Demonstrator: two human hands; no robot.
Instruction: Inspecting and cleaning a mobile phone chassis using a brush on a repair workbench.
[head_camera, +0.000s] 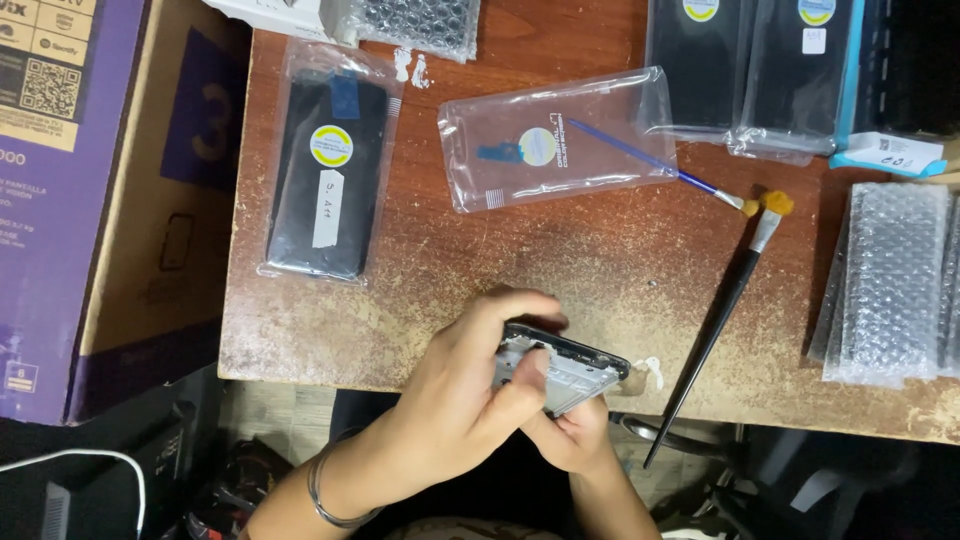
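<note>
While the left hand (455, 405) is gripping the phone frame (562, 368) from above and the right hand (572, 435) is cradling it underneath, both are steadying it at the counter's (560, 270) 6 o'clock edge; a black brush (715, 330) is lying at 3 o'clock.

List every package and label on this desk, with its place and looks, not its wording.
Clear plastic sleeve holding a black screen panel, left: round yellow sticker, white strip label.
Empty clear plastic sleeve, centre: round sticker, blue tab.
Two bagged black panels, top right: round stickers.
Bubble-wrap pouches, right edge: grey, rectangular.
Purple and brown cardboard box, far left.
</note>
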